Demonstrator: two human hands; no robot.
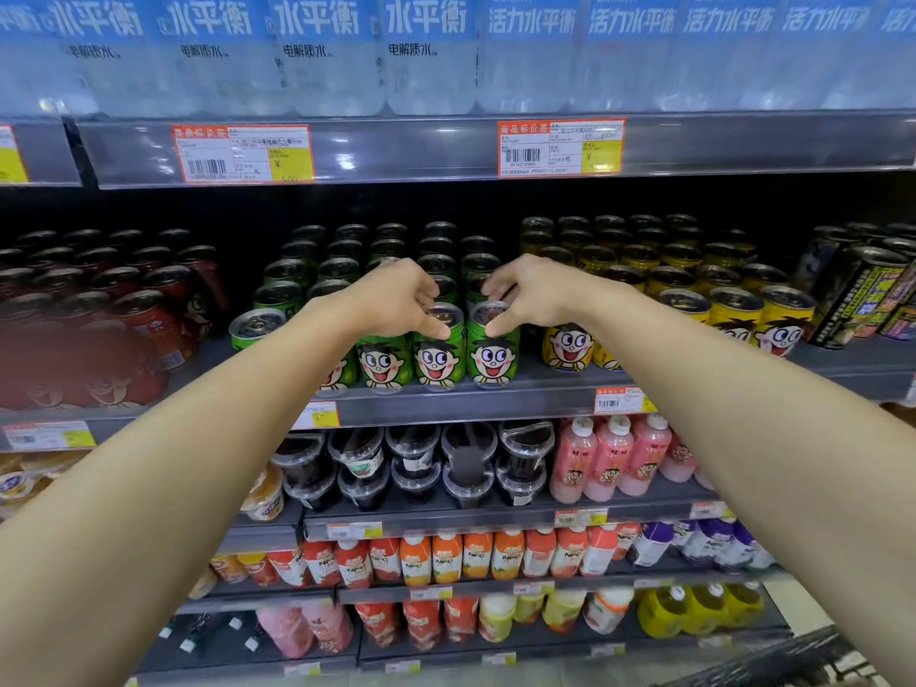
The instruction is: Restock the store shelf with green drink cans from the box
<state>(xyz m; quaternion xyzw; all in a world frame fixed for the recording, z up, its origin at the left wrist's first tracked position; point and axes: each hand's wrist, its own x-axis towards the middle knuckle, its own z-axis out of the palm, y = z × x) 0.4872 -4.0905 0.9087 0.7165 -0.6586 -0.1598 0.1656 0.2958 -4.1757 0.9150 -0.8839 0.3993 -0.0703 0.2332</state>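
Each hand pinched an upright green can's rim from above — left hand [396, 302] on the can [438, 347] at its five o'clock, right hand [528, 295] on the neighbouring can [493, 347] at its seven (both at the shelf [495, 404] front).

Both arms outstretched, left grip [396, 300] and right grip [530, 295] pinched closed.

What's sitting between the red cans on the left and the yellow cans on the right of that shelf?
In the head view, the green cans fill that stretch, between the red cans and yellow cans. Both hands, left and right, are on front-row green cans.
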